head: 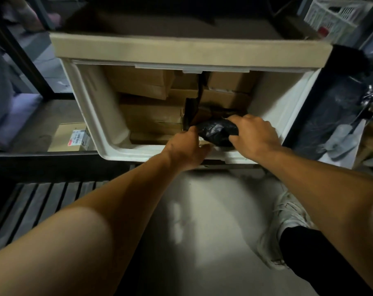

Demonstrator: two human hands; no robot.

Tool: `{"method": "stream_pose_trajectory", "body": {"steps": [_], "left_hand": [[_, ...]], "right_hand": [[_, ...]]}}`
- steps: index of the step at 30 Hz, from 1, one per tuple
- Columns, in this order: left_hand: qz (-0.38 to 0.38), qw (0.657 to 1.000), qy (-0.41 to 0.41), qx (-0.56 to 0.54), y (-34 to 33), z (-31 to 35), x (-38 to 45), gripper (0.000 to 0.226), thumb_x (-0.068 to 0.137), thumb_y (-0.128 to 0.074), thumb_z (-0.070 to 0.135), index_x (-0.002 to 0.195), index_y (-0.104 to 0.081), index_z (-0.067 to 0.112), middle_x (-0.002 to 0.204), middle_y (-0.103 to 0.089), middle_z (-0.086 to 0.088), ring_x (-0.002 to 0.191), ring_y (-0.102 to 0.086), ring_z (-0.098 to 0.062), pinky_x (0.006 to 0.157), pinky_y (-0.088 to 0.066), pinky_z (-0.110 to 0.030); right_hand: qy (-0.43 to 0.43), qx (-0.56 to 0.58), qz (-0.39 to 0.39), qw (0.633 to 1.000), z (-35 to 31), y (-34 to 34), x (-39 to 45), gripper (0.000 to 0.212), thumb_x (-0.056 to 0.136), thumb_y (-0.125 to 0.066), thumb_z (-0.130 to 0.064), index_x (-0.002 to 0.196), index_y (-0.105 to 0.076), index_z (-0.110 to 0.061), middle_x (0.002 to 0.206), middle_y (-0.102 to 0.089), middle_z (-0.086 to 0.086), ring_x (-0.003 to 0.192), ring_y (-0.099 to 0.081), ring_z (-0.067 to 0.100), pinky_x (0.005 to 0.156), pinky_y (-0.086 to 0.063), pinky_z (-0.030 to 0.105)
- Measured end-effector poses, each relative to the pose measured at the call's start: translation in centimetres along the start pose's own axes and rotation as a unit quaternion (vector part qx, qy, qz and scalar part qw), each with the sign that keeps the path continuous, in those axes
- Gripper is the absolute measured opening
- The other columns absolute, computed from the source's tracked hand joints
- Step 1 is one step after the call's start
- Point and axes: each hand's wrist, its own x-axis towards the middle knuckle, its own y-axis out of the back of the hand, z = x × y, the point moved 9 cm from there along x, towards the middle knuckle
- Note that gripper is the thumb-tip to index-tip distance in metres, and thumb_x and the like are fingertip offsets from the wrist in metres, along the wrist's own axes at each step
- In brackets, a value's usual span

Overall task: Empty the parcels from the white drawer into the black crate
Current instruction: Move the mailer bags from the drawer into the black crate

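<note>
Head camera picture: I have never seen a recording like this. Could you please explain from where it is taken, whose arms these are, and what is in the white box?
There is no machine here. A person wears a camera on the head, so it looks forward and down along that person's own two bare arms.

The white box is a pulled-out drawer. Inside lie several brown cardboard parcels. At the front is one black plastic parcel.

The right hand grips the black parcel, with fingers curled around it. The left hand reaches to the parcel's other end; whether it grips is hard to see.

Below, you see a pale floor and the person's white shoe. The dark slatted thing at lower left may be the black crate, but it shows only partly.
</note>
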Motion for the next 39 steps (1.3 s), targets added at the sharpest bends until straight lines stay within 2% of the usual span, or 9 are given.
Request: {"method": "stream_pose_trajectory", "body": {"steps": [6, 10, 13, 16, 19, 27, 30, 34, 39], "left_hand": [[0.002, 0.911, 0.133, -0.391, 1.7, 0.0, -4.1, 0.038, 0.103, -0.044, 0.049, 0.094, -0.061, 0.015, 0.095, -0.060, -0.009, 0.078, -0.056, -0.019, 0.072, -0.045, -0.035], [-0.067, 0.802, 0.176, -0.567, 0.9, 1.1, -7.1, 0.065, 0.095, -0.048, 0.063, 0.134, -0.053, 0.011, 0.125, -0.059, -0.019, 0.113, -0.060, -0.039, 0.085, -0.049, -0.049], [-0.070, 0.758, 0.157, -0.629, 2.8, 2.2, -9.0, 0.054, 0.093, -0.059, 0.054, 0.125, -0.059, 0.011, 0.122, -0.064, -0.016, 0.112, -0.062, -0.035, 0.082, -0.054, -0.047], [-0.026, 0.774, 0.166, -0.611, 6.3, 1.9, -10.9, 0.023, 0.093, -0.063, 0.022, 0.111, -0.062, 0.008, 0.104, -0.068, -0.017, 0.090, -0.069, -0.029, 0.065, -0.059, -0.038], [0.023, 0.806, 0.173, -0.566, 9.9, -0.1, -12.5, 0.051, 0.070, -0.067, 0.010, 0.121, -0.059, 0.005, 0.112, -0.069, -0.022, 0.097, -0.069, -0.035, 0.068, -0.059, -0.040], [0.057, 0.827, 0.136, -0.543, 13.3, -3.7, -15.7, 0.049, 0.079, -0.051, -0.001, 0.127, -0.058, 0.001, 0.108, -0.066, -0.020, 0.094, -0.066, -0.032, 0.069, -0.055, -0.036], [0.073, 0.814, 0.130, -0.561, 13.3, -3.9, -16.4, 0.045, 0.079, -0.049, 0.001, 0.123, -0.060, 0.002, 0.099, -0.069, -0.017, 0.086, -0.068, -0.029, 0.065, -0.055, -0.034], [0.062, 0.795, 0.118, -0.592, 13.1, -3.6, -17.0, 0.019, 0.082, -0.045, 0.005, 0.085, -0.063, 0.004, 0.070, -0.065, -0.009, 0.055, -0.063, -0.020, 0.050, -0.051, -0.022], [0.053, 0.792, 0.100, -0.600, 13.0, -4.0, -17.1, 0.016, 0.084, -0.044, 0.010, 0.081, -0.060, 0.011, 0.075, -0.060, -0.009, 0.066, -0.055, -0.022, 0.065, -0.042, -0.030]], "right_hand": [[0.014, 0.027, 0.048, 0.998, -0.5, 5.0, -3.7, 0.045, 0.093, -0.063, -0.028, 0.137, -0.057, -0.030, 0.124, -0.063, 0.012, 0.108, -0.060, 0.038, 0.085, -0.050, 0.041], [0.067, 0.078, 0.057, 0.993, -2.4, 8.2, -7.5, 0.050, 0.089, -0.066, -0.023, 0.137, -0.057, -0.033, 0.127, -0.064, 0.006, 0.111, -0.061, 0.032, 0.090, -0.053, 0.042], [0.120, 0.128, 0.056, 0.983, -4.8, 9.2, -9.9, 0.056, 0.087, -0.070, -0.019, 0.139, -0.056, -0.033, 0.130, -0.063, 0.003, 0.114, -0.060, 0.027, 0.096, -0.052, 0.043], [0.138, 0.206, 0.074, 0.966, -6.5, 9.5, -11.0, 0.062, 0.086, -0.073, -0.013, 0.142, -0.054, -0.030, 0.137, -0.058, 0.001, 0.122, -0.055, 0.023, 0.103, -0.048, 0.036], [0.158, 0.280, 0.053, 0.946, -8.7, 9.4, -11.0, 0.079, 0.077, -0.081, -0.010, 0.147, -0.049, -0.028, 0.145, -0.047, -0.001, 0.131, -0.047, 0.018, 0.105, -0.038, 0.016], [0.089, 0.594, -0.215, 0.770, -13.7, 6.5, -11.7, 0.124, 0.068, -0.085, -0.019, 0.158, -0.005, -0.049, 0.158, -0.025, -0.016, 0.129, -0.045, 0.001, 0.113, -0.042, 0.039], [0.006, 0.649, -0.173, 0.741, -12.8, 6.3, -10.0, 0.117, 0.069, -0.086, -0.036, 0.159, -0.011, -0.045, 0.164, -0.022, -0.009, 0.149, -0.024, 0.015, 0.122, -0.017, 0.052], [-0.049, 0.711, -0.192, 0.675, -11.9, 5.0, -8.8, 0.091, 0.065, -0.086, -0.049, 0.144, -0.051, -0.020, 0.137, -0.064, 0.008, 0.120, -0.064, 0.025, 0.092, -0.056, 0.045], [-0.045, 0.720, -0.186, 0.668, -12.3, 4.9, -8.7, 0.086, 0.059, -0.091, -0.053, 0.127, -0.062, -0.010, 0.115, -0.075, 0.008, 0.106, -0.072, 0.027, 0.096, -0.056, 0.048]]}}
